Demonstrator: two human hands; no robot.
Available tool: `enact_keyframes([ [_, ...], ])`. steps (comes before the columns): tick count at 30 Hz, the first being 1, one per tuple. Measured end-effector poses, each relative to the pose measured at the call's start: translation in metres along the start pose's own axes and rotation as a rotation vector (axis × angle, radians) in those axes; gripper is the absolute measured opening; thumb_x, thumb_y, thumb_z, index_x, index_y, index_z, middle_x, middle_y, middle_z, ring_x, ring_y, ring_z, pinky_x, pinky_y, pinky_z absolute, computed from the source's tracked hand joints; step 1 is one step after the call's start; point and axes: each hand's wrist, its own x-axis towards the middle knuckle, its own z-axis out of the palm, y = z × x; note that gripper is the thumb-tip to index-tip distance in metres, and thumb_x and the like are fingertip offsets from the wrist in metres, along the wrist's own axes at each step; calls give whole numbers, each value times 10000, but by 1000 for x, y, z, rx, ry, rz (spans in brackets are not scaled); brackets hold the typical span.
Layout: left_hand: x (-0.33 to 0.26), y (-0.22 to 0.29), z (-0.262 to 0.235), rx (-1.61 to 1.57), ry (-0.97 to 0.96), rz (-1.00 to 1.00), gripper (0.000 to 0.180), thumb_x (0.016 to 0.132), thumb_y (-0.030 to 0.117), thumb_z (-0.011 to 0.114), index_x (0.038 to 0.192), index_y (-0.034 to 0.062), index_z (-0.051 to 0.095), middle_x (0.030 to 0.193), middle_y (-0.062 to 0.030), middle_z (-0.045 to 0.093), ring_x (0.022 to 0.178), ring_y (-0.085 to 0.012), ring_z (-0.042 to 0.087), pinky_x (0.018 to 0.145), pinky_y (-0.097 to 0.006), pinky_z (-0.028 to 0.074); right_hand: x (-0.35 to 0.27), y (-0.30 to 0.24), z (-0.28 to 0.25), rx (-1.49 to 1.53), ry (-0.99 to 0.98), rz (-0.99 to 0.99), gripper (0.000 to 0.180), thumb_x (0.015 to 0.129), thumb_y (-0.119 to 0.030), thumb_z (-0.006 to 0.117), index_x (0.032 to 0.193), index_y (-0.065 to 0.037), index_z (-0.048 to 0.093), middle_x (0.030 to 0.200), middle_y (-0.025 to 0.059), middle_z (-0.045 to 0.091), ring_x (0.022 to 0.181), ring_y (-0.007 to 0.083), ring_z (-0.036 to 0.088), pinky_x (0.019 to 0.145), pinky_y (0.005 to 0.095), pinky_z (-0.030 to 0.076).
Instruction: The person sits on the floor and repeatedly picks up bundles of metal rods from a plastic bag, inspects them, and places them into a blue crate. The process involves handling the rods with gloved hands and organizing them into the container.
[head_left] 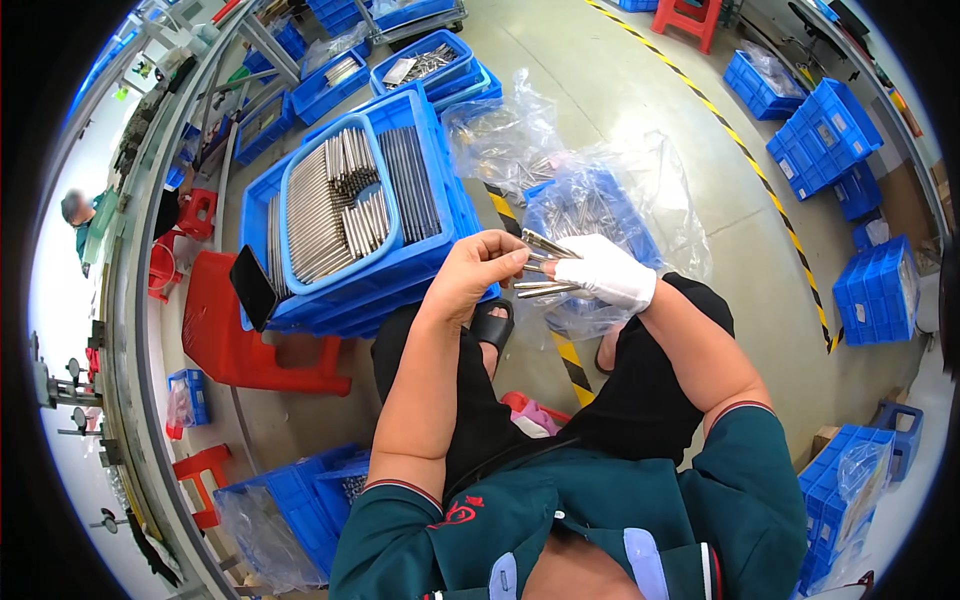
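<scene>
My right hand [612,272], in a white glove, is closed around several slim silvery metal rods [546,290]. Their ends fan out toward the left. Bare and pinched at thumb and forefinger, my left hand [482,264] meets the ends of these rods; how many it grips is hard to see. Left of it, a light blue tray [399,212] holds close rows of similar rods [318,222], with a gap among them at its middle right. The tray rests on a stacked blue crate [452,205], where darker rods [408,180] lie along the right side.
Beyond my hands, clear plastic film partly covers a blue bin [635,222] of metal pieces. A dark phone-like slab [254,288] leans at the crate's near left corner. A red stool [225,325] stands left. More blue crates [822,138] line the right wall. Another person [85,208] is far left.
</scene>
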Motion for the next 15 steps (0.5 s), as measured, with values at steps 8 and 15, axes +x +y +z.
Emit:
enact_keyframes([
  [8,-4,4,-5,124,247,141,191,870,166,634,900,-22,627,678,-7,546,602,-65,484,548,-203,382,-10,-13,-2,73,-5,82,324,875,-328,594,844,-7,622,669,6,517,643,90,440,564,268,369],
  [15,-4,4,6,28,118,138,195,866,173,647,921,-13,632,728,18,547,664,-51,458,621,-190,354,-5,-8,1,-81,-16,93,452,906,-434,521,826,3,611,662,44,523,638,122,453,578,301,392],
])
